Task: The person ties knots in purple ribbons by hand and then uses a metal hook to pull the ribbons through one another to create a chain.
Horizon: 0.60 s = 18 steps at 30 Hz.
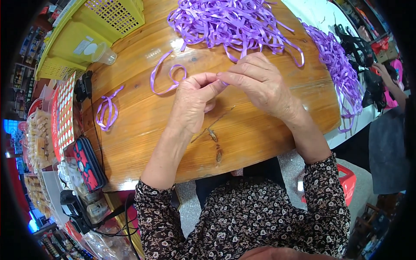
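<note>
Over the middle of a wooden table [260,143], my left hand [195,97] and my right hand [262,82] meet at their fingertips. Both pinch a purple ribbon [156,78], of which only a sliver shows between the fingers. From behind my left hand the ribbon runs out to the left and curls in a loose loop on the wood. Under my hands lies a thin, dark, twig-like strand [224,115]. Farther left is a separate looped purple ribbon [107,113]. A large tangled heap of purple ribbon [229,24] covers the far side of the table.
Another purple ribbon pile [340,65] hangs past the right edge. At the far left are a yellow plastic basket [65,47] and a clear plastic cup [105,54]. A patterned zip pouch [90,164] stands by the left edge. A red stool [346,184] and another person's arm [390,82] are on the right.
</note>
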{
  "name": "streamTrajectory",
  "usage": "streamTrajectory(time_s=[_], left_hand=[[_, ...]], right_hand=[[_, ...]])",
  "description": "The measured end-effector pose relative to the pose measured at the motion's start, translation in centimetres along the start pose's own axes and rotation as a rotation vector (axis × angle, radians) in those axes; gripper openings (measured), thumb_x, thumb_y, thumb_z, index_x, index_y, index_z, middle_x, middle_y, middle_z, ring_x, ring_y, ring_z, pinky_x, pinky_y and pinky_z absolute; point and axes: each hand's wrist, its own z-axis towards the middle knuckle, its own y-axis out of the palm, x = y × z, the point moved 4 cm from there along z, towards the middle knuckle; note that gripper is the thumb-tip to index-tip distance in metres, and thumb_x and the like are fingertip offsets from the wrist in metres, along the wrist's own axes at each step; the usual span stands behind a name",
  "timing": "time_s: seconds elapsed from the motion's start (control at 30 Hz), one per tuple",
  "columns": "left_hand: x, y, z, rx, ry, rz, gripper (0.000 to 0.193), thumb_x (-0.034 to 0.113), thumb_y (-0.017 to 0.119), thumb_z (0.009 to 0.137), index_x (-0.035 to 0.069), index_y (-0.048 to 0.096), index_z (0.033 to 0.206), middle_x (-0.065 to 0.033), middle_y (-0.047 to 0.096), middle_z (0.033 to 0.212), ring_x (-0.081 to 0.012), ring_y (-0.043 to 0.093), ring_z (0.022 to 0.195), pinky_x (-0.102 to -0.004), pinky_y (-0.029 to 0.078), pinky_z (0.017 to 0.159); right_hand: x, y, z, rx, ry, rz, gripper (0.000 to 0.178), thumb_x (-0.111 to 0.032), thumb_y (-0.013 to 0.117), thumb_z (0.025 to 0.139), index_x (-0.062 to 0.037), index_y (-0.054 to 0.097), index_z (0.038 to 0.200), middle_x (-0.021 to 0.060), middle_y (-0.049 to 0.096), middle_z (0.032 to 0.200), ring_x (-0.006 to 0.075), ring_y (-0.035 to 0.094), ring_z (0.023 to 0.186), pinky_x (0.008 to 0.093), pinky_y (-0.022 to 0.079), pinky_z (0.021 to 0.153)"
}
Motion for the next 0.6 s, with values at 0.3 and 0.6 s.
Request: streamTrajectory(time_s=[0.3, 0.6], left_hand=[[0.2, 0.6, 0.0, -0.020, 0.063, -0.057, 0.008, 0.008, 0.064, 0.084, 0.003, 0.059, 0.089, 0.0031, 0.052, 0.070, -0.0025, 0.036, 0.049, -0.0184, 0.027, 0.043], [0.8, 1.0, -0.6, 0.134, 0.287, 0.102, 0.009, 0.006, 0.067, 0.081, 0.006, 0.061, 0.087, 0.0079, 0.049, 0.072, 0.0007, 0.039, 0.060, -0.0149, 0.031, 0.050]], right_hand=[[1.2, -0.8, 0.0, 0.042, 0.282, 0.154, 0.024, -0.003, 0.070, 0.072, -0.0014, 0.065, 0.095, 0.0073, 0.063, 0.081, 0.0190, 0.060, 0.072, 0.0275, 0.047, 0.066], [1.0, 0.1, 0.0, 0.028, 0.500, 0.445, 0.012, -0.007, 0.070, 0.077, 0.0000, 0.065, 0.086, 0.0055, 0.061, 0.078, 0.0118, 0.057, 0.072, 0.0233, 0.045, 0.064]])
